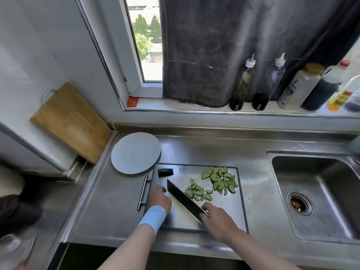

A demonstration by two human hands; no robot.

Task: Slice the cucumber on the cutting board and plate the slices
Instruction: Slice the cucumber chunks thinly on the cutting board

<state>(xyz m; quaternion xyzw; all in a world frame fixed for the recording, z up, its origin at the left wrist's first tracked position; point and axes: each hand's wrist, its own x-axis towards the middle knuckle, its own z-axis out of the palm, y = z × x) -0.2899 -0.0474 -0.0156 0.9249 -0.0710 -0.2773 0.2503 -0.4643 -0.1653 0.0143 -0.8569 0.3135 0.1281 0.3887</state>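
A brushed stainless-steel kitchen counter (109,201) is carrying everything here. A round pale grey plate (135,152) is lying flat at its far left. A rectangular steel cutting board with a dark rim (231,209) is sitting just beside the plate, nearer the front edge, its bar handle (143,190) pointing left. A sunken steel sink (331,191) is occupying the counter's right end.

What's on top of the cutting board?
Cucumber slices in two heaps, a dark cucumber stub at its far left corner, and the knife in the right hand. Anything under the left hand is hidden.
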